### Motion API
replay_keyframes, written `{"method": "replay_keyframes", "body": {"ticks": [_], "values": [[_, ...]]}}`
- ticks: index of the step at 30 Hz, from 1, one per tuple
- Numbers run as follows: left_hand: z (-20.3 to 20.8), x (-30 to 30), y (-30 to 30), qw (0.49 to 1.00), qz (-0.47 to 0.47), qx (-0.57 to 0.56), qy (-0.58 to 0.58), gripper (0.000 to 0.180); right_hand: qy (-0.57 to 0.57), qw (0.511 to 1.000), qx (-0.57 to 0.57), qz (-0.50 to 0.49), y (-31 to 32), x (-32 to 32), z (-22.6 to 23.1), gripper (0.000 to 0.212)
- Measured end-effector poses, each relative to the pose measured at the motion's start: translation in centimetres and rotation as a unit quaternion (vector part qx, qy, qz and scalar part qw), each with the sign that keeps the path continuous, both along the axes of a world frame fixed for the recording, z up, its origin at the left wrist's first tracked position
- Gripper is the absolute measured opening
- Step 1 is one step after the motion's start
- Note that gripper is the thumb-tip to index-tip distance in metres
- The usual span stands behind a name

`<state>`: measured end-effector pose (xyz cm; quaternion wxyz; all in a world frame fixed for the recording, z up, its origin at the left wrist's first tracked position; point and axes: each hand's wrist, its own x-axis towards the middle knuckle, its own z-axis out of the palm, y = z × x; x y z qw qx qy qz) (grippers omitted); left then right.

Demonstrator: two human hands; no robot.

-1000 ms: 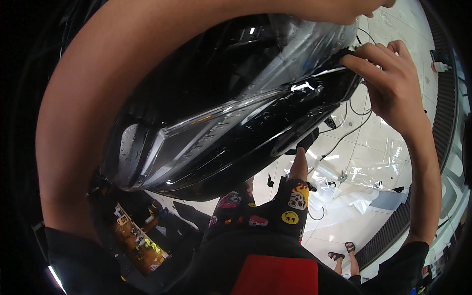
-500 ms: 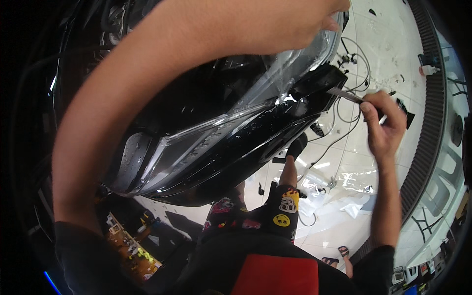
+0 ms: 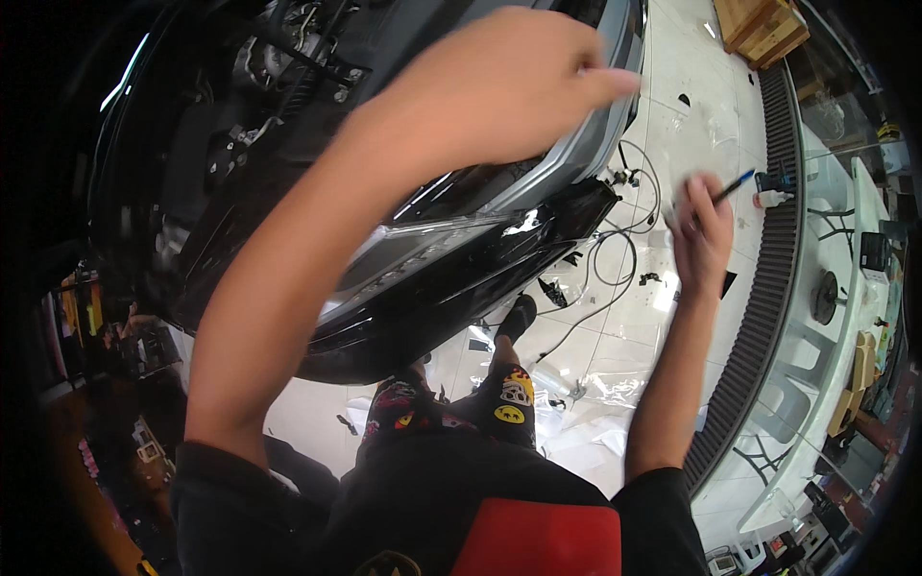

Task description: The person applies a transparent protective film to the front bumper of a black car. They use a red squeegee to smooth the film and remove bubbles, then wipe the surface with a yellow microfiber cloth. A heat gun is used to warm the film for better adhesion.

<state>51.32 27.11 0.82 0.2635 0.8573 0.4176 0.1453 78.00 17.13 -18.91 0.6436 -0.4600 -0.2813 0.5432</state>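
Note:
My left hand (image 3: pixel 538 82) is raised over the front corner of a black car (image 3: pixel 423 322), its arm crossing above the headlight (image 3: pixel 413 254). The fingers are curled under and partly hidden; anything they hold cannot be made out. Out to the right, above the floor and apart from the car, my right hand (image 3: pixel 704 230) is closed round a slim dark pen-like tool (image 3: pixel 732 187) with a blue end. That end points up and right. Motion blurs its fingertips. A grey trim strip (image 3: pixel 552 171) runs along the car's edge beside the headlight.
Exposed engine parts (image 3: pixel 264 72) lie at the upper left. Looped cables (image 3: pixel 629 254) and black scraps cross the tiled floor, with crumpled clear film (image 3: pixel 600 384) near my legs. A dark floor grate (image 3: pixel 764 336) and a long white table (image 3: pixel 812 413) stand to the right. A wooden box (image 3: pixel 764 29) is at the far right.
The clear film stretched from my left hand over the headlight no longer shows there. My left hand has come nearer; my right hand has moved away from the car's edge, turning its tool outward.

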Motion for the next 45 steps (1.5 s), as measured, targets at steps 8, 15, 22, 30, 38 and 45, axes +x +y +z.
{"method": "replay_keyframes", "body": {"ticks": [8,15,22,30,38,45], "values": [[3.6,-17.9,-11.9,0.982,0.184,-0.020,-0.028,0.020,-0.655,0.708,-0.250,0.085,-16.9,8.6,-8.5,0.059],[-2.7,-13.2,-24.9,0.862,0.221,-0.367,-0.273,0.037,-0.317,0.897,0.089,0.295,-18.1,-20.1,9.0,0.029],[-3.9,-22.7,-24.4,0.770,0.350,-0.212,-0.490,0.059,-0.257,0.894,0.179,0.321,-15.2,-22.1,20.1,0.064],[-3.5,-34.7,-20.0,0.896,0.359,0.124,-0.231,0.042,-0.460,0.795,0.347,0.188,-12.0,-25.0,20.6,0.034],[-5.3,-34.5,-14.4,0.907,0.328,0.244,-0.099,0.033,-0.614,0.754,0.232,-0.031,-7.0,-23.7,5.5,0.045],[-5.9,-34.8,-14.7,0.907,0.316,0.262,-0.091,0.032,-0.611,0.744,0.267,-0.050,-5.8,-24.5,4.7,0.043]]}}
